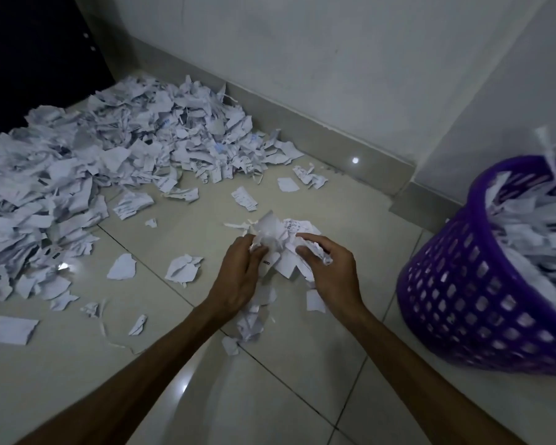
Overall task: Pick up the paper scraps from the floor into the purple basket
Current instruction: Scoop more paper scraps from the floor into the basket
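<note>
Both hands meet over the tiled floor (286, 364) and share one bundle (281, 244) of crumpled white scraps. The left hand (241, 274) grips its left side, fingers curled into the paper; the right hand (329, 268) grips its right side, fingers curled around it. A few scraps (252, 319) lie or hang just below the hands; which of these touch the floor cannot be told. The basket (463, 303), purple and perforated, stands at the right near the wall corner, tilted in view, already heaped with scraps. A large pile (93, 162) covers the floor at the left, running back to the skirting (318, 133). Single scraps lie scattered between the pile and the hands.
</note>
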